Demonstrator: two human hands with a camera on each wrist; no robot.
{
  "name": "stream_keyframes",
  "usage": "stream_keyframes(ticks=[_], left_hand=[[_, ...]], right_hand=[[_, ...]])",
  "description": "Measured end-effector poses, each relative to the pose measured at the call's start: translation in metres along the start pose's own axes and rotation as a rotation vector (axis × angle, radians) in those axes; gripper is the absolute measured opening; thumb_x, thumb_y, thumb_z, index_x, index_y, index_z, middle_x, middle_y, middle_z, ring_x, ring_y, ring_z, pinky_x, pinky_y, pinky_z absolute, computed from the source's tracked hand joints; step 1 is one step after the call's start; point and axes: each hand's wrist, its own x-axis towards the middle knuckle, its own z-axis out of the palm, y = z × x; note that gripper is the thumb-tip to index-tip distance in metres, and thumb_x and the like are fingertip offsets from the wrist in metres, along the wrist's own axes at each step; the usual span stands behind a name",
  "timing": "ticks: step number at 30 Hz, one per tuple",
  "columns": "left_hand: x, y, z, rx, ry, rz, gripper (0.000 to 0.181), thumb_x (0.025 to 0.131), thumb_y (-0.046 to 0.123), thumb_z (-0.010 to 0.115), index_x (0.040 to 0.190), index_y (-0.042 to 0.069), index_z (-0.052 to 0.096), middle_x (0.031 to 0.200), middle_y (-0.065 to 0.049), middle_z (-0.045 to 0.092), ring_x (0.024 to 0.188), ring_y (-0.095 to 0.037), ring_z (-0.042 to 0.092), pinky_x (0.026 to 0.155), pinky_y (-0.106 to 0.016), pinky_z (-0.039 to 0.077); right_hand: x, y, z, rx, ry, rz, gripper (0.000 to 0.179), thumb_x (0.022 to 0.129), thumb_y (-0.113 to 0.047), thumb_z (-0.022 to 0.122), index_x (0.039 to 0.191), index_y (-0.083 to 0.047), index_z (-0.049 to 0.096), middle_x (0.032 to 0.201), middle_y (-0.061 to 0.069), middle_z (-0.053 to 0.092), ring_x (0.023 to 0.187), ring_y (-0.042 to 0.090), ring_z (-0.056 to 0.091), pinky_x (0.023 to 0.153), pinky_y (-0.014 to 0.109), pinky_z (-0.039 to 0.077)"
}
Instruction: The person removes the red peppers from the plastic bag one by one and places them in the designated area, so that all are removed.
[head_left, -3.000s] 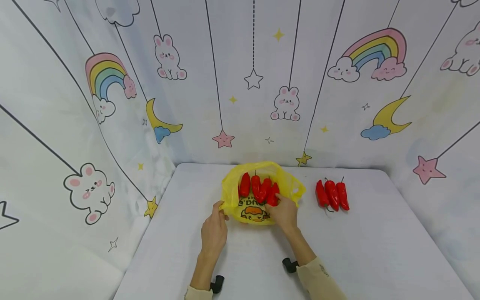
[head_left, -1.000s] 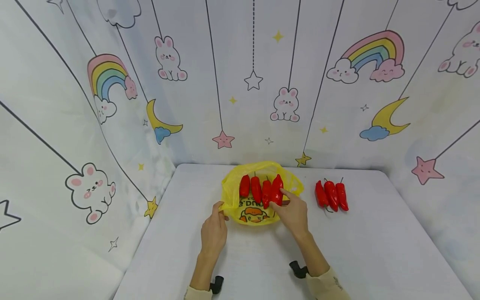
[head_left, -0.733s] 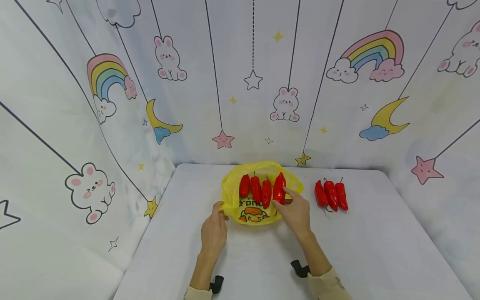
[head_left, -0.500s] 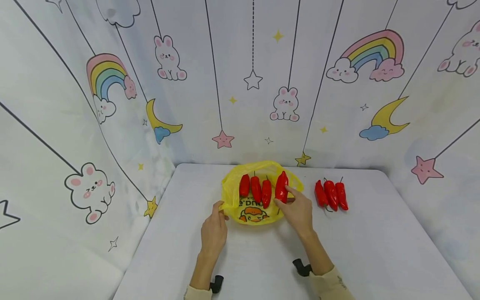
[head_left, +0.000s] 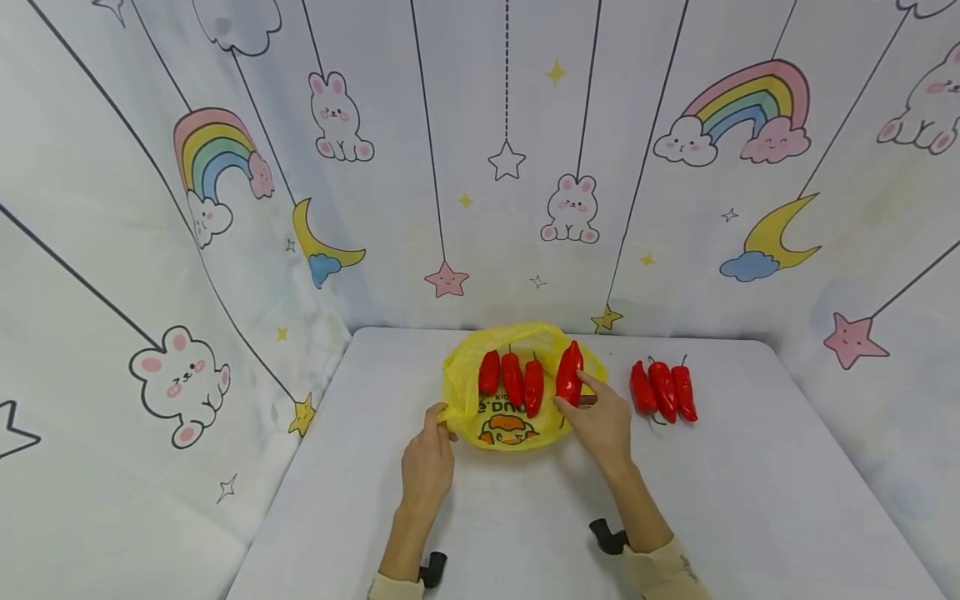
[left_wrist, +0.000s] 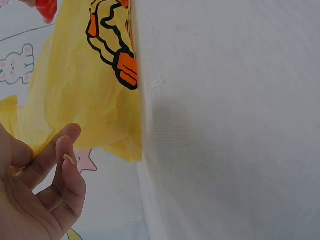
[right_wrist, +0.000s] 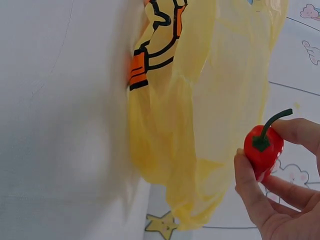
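Red peppers (head_left: 569,373): seven; right fingers (right_wrist: 250,192) pinch one, left fingers (left_wrist: 71,132) pinch one yellow bag (head_left: 461,390).

White table (head_left: 750,500), pale backdrop walls (head_left: 468,100), printed rabbits (head_left: 335,117), rainbows (head_left: 776,77), yellow moons (head_left: 765,231), stars (head_left: 853,340)

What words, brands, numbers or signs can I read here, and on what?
"KI": on the yellow plastic bag; any further letters unclear.
"DU", probably: larger line beneath, on the bag; partly covered by red peppers.
Right sleeve: dark marks too small to read.
Nothing else reads clearly.
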Motion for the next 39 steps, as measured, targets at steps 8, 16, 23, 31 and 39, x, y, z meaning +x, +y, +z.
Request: stream_keyframes(ticks=[8, 16, 23, 31, 39], left_hand=[[0.000, -0.001, -0.002, 0.002, 0.001, -0.003, 0.031, 0.110, 0.007, 0.045, 0.140, 0.011, 0.051, 0.087, -0.003, 0.073, 0.056, -0.009, 0.048, 0.054, -0.026, 0.042], [-0.001, -0.001, 0.000, 0.002, 0.008, 0.005, 0.031, 0.110, 0.007, 0.045, 0.140, 0.011, 0.051, 0.086, -0.002, 0.072, 0.055, -0.008, 0.047, 0.053, -0.026, 0.041], [0.000, -0.001, 0.000, -0.004, 0.000, 0.003, 0.031, 0.110, 0.007, 0.046, 0.141, 0.011, 0.051, 0.087, -0.003, 0.073, 0.056, -0.008, 0.047, 0.054, -0.026, 0.042], [-0.001, 0.000, 0.000, 0.002, 0.002, 0.009, 0.031, 0.110, 0.006, 0.047, 0.141, 0.012, 0.050, 0.087, -0.004, 0.073, 0.057, -0.009, 0.051, 0.055, -0.027, 0.043], [-0.001, 0.001, 0.001, 0.002, -0.013, -0.004, 0.032, 0.110, 0.007, 0.047, 0.141, 0.012, 0.050, 0.088, -0.006, 0.074, 0.058, -0.010, 0.051, 0.055, -0.028, 0.043]], right_hand=[[0.002, 0.011, -0.010, 0.002, 0.020, 0.008, 0.068, 0.086, -0.033, 0.087, 0.145, -0.011, 0.062, 0.121, 0.017, 0.073, 0.096, 0.030, 0.074, 0.075, 0.045, 0.062], [0.003, 0.022, -0.019, 0.009, 0.062, -0.037, 0.068, 0.084, -0.031, 0.089, 0.143, -0.011, 0.064, 0.117, 0.014, 0.075, 0.092, 0.029, 0.074, 0.073, 0.046, 0.062], [0.003, 0.027, -0.025, -0.012, 0.040, 0.008, 0.069, 0.086, -0.034, 0.087, 0.145, -0.011, 0.061, 0.120, 0.015, 0.074, 0.095, 0.031, 0.073, 0.076, 0.048, 0.062], [0.006, 0.032, -0.030, -0.030, 0.051, 0.009, 0.067, 0.087, -0.034, 0.086, 0.145, -0.011, 0.062, 0.119, 0.015, 0.074, 0.095, 0.030, 0.073, 0.077, 0.046, 0.062], [0.009, 0.040, -0.034, -0.028, 0.067, -0.007, 0.067, 0.087, -0.031, 0.087, 0.144, -0.009, 0.062, 0.118, 0.017, 0.074, 0.094, 0.033, 0.073, 0.076, 0.049, 0.062]])
